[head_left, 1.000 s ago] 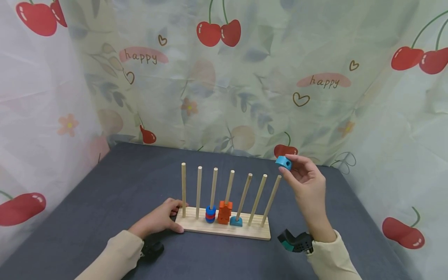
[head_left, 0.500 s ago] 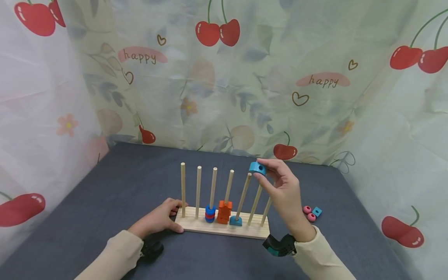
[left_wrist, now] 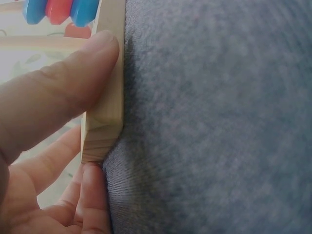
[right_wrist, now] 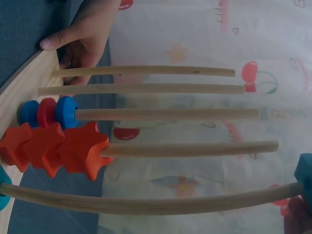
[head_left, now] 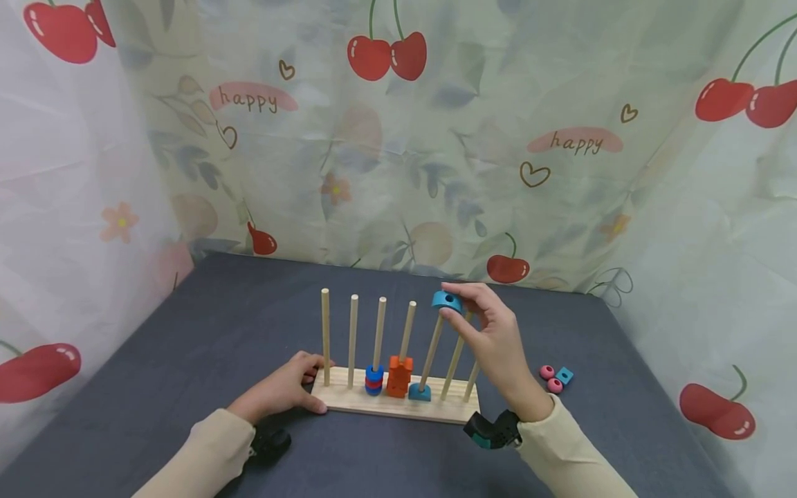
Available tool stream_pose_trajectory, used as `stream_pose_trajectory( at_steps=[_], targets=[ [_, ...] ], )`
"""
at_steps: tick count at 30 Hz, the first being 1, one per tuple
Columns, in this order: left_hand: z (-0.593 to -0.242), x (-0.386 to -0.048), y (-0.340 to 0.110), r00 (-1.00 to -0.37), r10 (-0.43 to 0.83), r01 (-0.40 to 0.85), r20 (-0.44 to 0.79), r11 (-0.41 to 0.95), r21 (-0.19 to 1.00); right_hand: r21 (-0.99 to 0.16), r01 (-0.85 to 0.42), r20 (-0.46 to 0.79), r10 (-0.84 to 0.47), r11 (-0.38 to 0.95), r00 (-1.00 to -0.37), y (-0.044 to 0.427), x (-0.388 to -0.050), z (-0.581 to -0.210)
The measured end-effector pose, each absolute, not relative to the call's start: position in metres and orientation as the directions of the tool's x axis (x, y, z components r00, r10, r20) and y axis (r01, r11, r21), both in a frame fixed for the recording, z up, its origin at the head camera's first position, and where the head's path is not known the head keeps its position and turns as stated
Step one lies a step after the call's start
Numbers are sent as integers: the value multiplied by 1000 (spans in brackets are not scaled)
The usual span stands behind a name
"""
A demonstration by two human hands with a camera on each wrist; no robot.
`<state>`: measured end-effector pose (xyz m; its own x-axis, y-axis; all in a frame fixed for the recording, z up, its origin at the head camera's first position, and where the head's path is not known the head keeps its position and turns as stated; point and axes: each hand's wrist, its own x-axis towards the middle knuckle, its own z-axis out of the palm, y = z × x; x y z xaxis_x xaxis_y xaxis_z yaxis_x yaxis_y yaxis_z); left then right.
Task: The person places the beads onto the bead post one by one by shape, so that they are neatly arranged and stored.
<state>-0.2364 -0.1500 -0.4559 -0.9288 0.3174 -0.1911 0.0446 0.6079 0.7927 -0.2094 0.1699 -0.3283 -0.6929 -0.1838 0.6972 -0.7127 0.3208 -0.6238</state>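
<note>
My left hand [head_left: 283,391] grips the left end of a wooden peg board [head_left: 386,407], thumb on its front edge in the left wrist view. My right hand [head_left: 495,339] pinches a light-blue half-round bead [head_left: 445,300] at the tip of the fifth peg from the left. In the right wrist view that peg [right_wrist: 156,205] meets the held bead [right_wrist: 303,170] at the right edge. At the foot of the same peg sits another half-round blue bead [head_left: 420,393]. Orange star beads [head_left: 399,379] fill the fourth peg's base; blue and red round beads [head_left: 374,380] are on the third.
Right of the board, two pink beads [head_left: 546,372] and a blue cube bead [head_left: 564,375] lie on the dark tablecloth [head_left: 249,304]. A cherry-print curtain [head_left: 429,173] surrounds the table. The right hand partly hides the two rightmost pegs.
My right hand has carried the blue half-round bead leftward to the fifth peg's tip, bringing the loose beads on the right into sight. The left hand and board stay put.
</note>
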Motion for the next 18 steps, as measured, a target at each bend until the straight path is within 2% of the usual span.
stream_pose_trajectory(
  at_steps=[11,18],
  targets=[
    [-459,-239,-149,-934,304,33,-190,602,798,-706,-616,601,-164,349,-782,169,-210,-333],
    [-459,-238,-150,-934,299,30,-193,607,794,-800,-534,528,-103,274,-843,166,-210,-339]
  ],
)
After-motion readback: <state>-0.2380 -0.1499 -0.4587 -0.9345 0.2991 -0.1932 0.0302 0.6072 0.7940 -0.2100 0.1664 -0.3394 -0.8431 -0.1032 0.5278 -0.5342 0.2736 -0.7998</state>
